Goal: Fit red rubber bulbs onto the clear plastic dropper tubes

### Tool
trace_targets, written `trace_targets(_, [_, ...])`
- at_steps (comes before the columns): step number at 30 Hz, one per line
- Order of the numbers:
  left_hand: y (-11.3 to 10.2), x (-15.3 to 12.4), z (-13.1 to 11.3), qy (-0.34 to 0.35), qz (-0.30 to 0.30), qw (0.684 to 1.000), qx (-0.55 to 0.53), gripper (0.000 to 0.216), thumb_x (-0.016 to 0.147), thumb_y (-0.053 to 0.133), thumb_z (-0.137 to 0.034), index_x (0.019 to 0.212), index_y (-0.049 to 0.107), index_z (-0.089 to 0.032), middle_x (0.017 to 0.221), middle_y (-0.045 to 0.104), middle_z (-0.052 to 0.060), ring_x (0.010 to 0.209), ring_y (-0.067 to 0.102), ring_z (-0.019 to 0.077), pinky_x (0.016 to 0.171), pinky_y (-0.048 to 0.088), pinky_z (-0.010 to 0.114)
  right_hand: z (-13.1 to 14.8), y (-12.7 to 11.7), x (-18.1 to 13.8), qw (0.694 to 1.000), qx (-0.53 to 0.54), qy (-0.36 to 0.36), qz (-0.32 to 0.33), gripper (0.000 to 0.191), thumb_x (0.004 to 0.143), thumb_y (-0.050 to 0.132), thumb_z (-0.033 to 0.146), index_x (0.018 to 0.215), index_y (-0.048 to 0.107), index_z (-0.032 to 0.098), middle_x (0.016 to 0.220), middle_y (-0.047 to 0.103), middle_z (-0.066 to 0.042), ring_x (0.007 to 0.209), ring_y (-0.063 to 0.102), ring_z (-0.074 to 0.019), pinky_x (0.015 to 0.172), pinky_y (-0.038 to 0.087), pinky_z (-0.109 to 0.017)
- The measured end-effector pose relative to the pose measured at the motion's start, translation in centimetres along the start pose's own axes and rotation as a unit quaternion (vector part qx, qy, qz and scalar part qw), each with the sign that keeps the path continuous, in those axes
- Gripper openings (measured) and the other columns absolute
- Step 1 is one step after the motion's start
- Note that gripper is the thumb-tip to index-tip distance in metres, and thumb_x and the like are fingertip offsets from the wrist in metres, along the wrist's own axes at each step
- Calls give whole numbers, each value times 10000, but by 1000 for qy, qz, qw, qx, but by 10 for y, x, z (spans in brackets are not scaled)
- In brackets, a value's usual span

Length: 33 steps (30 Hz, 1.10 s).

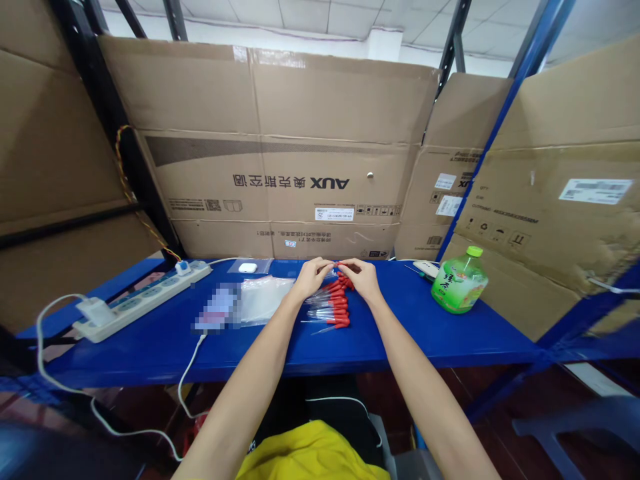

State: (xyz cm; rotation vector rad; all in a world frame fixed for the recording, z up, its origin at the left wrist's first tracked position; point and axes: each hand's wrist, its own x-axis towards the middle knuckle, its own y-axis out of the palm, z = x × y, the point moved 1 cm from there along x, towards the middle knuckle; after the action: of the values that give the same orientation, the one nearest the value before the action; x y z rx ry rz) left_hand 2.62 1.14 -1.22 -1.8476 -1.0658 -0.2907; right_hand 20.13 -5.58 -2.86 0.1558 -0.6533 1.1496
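My left hand point(314, 275) and my right hand point(361, 277) meet at the back of the blue table, fingers pinched together. Between their fingertips is a small slim piece with a red end point(337, 265); its exact kind is too small to make out. Just in front lies a row of similar slim pieces point(327, 302), clear or thin on the left with red ends on the right. Left of the row rests a stack of clear plastic bags point(264, 300).
A blurred-out phone point(218, 307) on a white cable lies left of the bags. Farther left is a white power strip point(145, 300). A white earphone case point(247, 268) sits at the back. A green bottle point(459, 283) stands right. Cardboard walls point(280, 160) enclose the blue table point(415, 337).
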Motion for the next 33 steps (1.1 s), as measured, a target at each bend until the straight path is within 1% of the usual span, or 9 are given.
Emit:
trace_targets(4, [-5,0,-4,0,18,1000,15,393,1005,469,-400,1093,769,-163,861,673,79,772,586,173,748,448,280,-2,1,0,999,30,9,5,335,784,720,491,922,765,189,877,786,-85,777,739,-254,770,595,-371])
trace_targets(10, [-9,1,-3,36,44,998,17,394,1009,455,-385,1042,784,-172,816,640,75,800,588,185,772,443,286,-5,1,-1,1000,16,15,17,344,789,714,506,928,768,196,879,786,-89,774,741,-263,763,598,-381])
trace_targets(14, [-10,1,-3,38,54,998,17,385,1007,460,-379,1053,783,-174,823,646,78,815,595,190,785,446,289,-4,1,-2,999,21,11,23,347,788,716,508,919,766,191,860,783,-89,750,737,-256,755,597,-374])
trace_targets(17, [-11,1,-4,32,57,998,15,380,1006,464,-375,1056,783,-174,832,647,79,809,598,187,785,451,287,-3,1,-1,999,18,28,25,376,786,710,534,919,762,187,815,776,-88,731,732,-254,741,596,-374])
trace_targets(21, [-11,1,-3,36,65,997,10,355,1001,479,-351,1068,779,-174,852,651,82,815,598,188,781,449,279,-2,0,-2,998,48,41,30,405,740,752,547,906,760,177,768,766,-84,706,728,-257,710,592,-373])
trace_targets(26, [-9,1,2,56,82,995,24,327,990,502,-321,991,792,-171,816,637,79,799,584,184,765,436,275,-4,1,-3,997,51,45,41,417,711,779,553,879,761,171,729,758,-82,670,724,-253,682,587,-368])
trace_targets(29, [-7,0,4,61,80,995,16,321,987,509,-321,978,793,-171,810,639,74,783,578,177,747,426,272,-7,3,-2,998,50,32,33,418,722,773,557,883,765,172,725,759,-80,669,728,-251,683,590,-366])
trace_targets(33, [-5,-1,5,56,50,997,-23,328,986,519,-345,1011,789,-160,822,660,72,784,590,179,733,422,274,-10,3,0,997,70,13,24,392,730,781,531,906,771,180,756,768,-75,687,732,-247,701,593,-364])
